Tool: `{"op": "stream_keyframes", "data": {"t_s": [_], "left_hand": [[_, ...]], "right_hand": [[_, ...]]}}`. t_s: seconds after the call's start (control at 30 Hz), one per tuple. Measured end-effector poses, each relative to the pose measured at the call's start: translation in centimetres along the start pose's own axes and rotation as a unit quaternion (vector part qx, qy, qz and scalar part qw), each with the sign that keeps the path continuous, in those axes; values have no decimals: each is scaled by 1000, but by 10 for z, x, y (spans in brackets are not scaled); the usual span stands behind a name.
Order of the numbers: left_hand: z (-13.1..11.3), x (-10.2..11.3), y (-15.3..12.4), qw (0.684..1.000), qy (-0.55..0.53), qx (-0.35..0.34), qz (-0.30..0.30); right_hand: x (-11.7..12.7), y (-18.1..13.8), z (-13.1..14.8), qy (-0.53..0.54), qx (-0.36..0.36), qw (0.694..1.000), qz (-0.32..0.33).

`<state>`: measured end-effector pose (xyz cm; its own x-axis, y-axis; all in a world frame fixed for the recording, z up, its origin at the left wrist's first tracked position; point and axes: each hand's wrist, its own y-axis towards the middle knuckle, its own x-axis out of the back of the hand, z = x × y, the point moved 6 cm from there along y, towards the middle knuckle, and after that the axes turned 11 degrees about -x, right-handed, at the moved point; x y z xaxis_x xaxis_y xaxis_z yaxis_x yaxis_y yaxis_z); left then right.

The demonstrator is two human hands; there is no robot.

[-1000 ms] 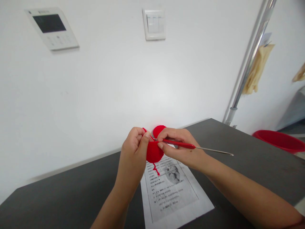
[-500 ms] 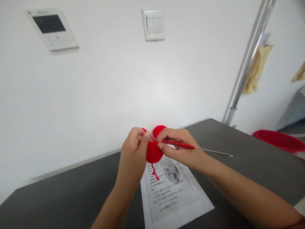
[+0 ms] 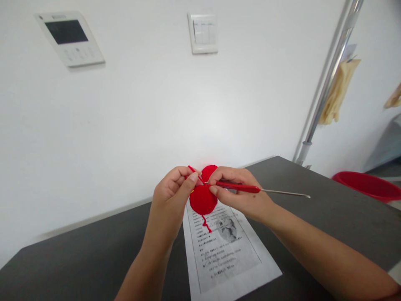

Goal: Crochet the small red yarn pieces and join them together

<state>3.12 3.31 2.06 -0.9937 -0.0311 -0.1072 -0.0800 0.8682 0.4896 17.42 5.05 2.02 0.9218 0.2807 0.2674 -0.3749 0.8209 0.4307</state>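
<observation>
My left hand (image 3: 171, 194) pinches the upper left edge of a small round red crochet piece (image 3: 203, 200), with a strand of red yarn looped over its fingers. My right hand (image 3: 242, 196) grips a crochet hook (image 3: 250, 189) with a red handle and a thin metal shaft that sticks out to the right. The hook's tip meets the top edge of the piece. A short yarn tail (image 3: 206, 223) dangles below it. Behind the hands, a red ball of yarn (image 3: 209, 171) shows partly.
A printed sheet of paper (image 3: 225, 251) lies on the dark grey table (image 3: 78, 259) under my hands. A red basin (image 3: 369, 184) stands at the far right. A metal pole (image 3: 328, 79) rises by the white wall, which carries a control panel (image 3: 69, 36) and a switch plate (image 3: 203, 32).
My left hand has shifted slightly left, showing more of the red piece. The hook's shaft has levelled out a little.
</observation>
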Motion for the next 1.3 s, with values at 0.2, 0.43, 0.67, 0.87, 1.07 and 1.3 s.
{"op": "stream_keyframes", "data": {"t_s": [0.2,0.43,0.67,0.87,1.07,1.3], "left_hand": [[-3,-2,-2,999,12,-11,30],[-2,-1,-2,999,23,-17,27],[-3,1,-2,1000,24,-16,7],[-3,-4,-3,1000,14,-18,13],[4,-3,-2,1000,-1,-16,-10],[8,-1,-4,998,-20,-38,-40]], "right_hand": [[1,0,1,2,-1,1000,-9],[0,-1,-2,6,-1,1000,-3],[-1,-1,-5,6,-6,1000,-4],[-1,-2,-4,4,-11,1000,-2],[-4,-2,-3,-6,-8,1000,8],[-5,-2,-1,-9,19,1000,21]]}}
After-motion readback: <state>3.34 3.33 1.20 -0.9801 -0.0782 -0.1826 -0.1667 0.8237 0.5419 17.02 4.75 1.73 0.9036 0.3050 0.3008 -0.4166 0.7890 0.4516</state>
